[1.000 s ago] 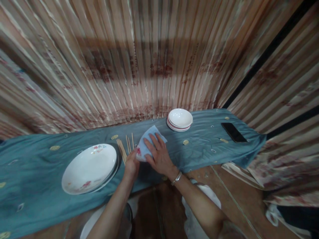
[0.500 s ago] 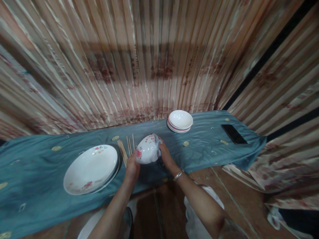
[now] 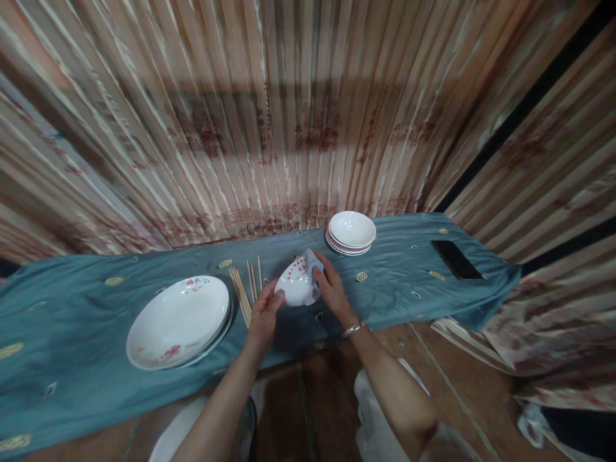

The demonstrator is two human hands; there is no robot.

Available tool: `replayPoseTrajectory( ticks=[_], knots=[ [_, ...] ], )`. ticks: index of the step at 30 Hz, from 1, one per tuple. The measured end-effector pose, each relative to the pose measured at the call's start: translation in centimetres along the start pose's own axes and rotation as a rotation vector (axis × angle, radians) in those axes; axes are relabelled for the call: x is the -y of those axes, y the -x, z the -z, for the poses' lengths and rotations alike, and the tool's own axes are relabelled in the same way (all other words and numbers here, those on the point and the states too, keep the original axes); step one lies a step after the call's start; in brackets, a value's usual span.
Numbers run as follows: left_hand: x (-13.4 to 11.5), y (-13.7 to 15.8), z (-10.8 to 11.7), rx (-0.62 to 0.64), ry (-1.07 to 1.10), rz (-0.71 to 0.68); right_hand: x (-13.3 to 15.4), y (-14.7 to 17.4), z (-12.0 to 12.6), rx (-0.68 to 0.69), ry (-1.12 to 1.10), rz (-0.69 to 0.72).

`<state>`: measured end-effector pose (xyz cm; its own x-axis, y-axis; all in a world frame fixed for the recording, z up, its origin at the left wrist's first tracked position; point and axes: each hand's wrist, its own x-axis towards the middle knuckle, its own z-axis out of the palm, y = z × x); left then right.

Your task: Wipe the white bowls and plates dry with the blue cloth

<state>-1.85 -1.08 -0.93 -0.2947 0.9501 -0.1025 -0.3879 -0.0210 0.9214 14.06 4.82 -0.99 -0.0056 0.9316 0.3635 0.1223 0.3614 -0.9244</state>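
A small white bowl with red markings is held tilted above the blue-green tablecloth. My left hand grips its left edge, thumb over the rim. My right hand, with a silver bangle on the wrist, is closed on a pale blue-grey cloth pressed against the bowl's right side. Just behind my left hand lie several wooden chopsticks. Farther back, to the right of the bowl, stands a stack of white bowls with some red on their sides.
Large white plates with floral decoration are stacked on the left of the tablecloth. A black phone lies near the right end. Pleated curtains hang behind the table and down the right side.
The bowl has turned in my hands, so more of its marked surface shows differently. The cloth and my right hand have shifted up over its upper right rim. The view has moved slightly.
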Motion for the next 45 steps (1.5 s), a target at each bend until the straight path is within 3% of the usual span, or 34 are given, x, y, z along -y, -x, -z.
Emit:
replayPoseTrajectory(
  ticks=[5,8,15,18,26,36,45],
  knots=[
    [-1.4,0.5,-0.6,0.034,-0.151,-0.121,0.7,0.2,-0.2,0.081,0.122,0.119],
    [-1.7,0.5,-1.0,0.026,-0.181,-0.123,1.1,0.5,-0.4,0.121,0.183,0.166],
    [-1.5,0.5,-0.9,-0.035,-0.121,-0.117,3.6,2.4,-1.7,0.271,0.475,0.408],
    [-1.5,0.5,-0.7,-0.015,-0.046,-0.109,4.5,2.9,-2.0,0.349,0.549,0.450],
    [-1.2,0.1,-0.7,-0.018,-0.053,-0.072,2.4,1.8,-1.3,0.242,0.332,0.283],
    [-0.8,-0.2,0.1,-0.051,0.039,-0.039,-0.9,1.0,-2.0,0.085,-0.183,-0.150],
    [-1.0,-0.2,0.3,-0.099,0.083,-0.001,-2.4,1.2,-2.8,0.049,-0.348,-0.248]
  ],
)
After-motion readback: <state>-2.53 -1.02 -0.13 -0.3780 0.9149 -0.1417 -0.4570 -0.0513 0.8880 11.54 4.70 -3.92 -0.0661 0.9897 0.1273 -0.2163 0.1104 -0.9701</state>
